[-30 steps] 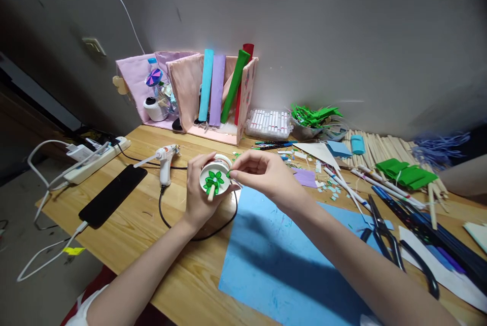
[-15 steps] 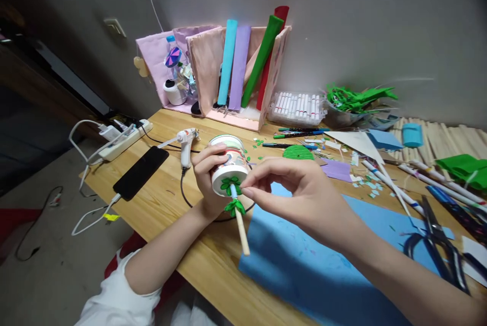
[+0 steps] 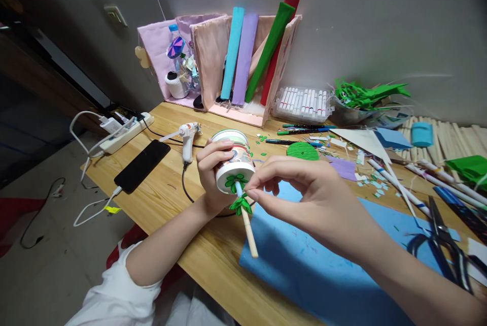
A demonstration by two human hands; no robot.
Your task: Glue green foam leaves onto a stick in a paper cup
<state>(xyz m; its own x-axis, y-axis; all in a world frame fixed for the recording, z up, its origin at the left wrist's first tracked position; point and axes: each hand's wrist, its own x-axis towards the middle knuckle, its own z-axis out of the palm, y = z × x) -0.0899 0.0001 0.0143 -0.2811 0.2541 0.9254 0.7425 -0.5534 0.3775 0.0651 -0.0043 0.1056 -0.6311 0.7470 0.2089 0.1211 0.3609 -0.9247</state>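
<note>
My left hand (image 3: 213,171) is wrapped round a patterned paper cup (image 3: 238,151), tipped so that its white end faces me. A wooden stick (image 3: 249,232) with a blue upper part juts from the middle of that end. Green leaf shapes (image 3: 233,182) lie around the stick's base on the cup, and a second green leaf cluster (image 3: 242,205) sits lower on the stick. The thumb and index finger of my right hand (image 3: 292,194) are pinched together beside the stick, at the leaves; what is between the fingertips is too small to make out.
A blue sheet (image 3: 281,265) lies under my right arm, with scissors (image 3: 441,245) at its right. Left are a glue gun (image 3: 187,140), phone (image 3: 142,166) and power strip (image 3: 127,133). Behind stand a pink box (image 3: 213,62) with paper rolls and a marker case (image 3: 302,104).
The view has shifted a little. The cup and stick appear slightly further right, with the stick more slanted. My right hand remains pinched beside the leaves.
</note>
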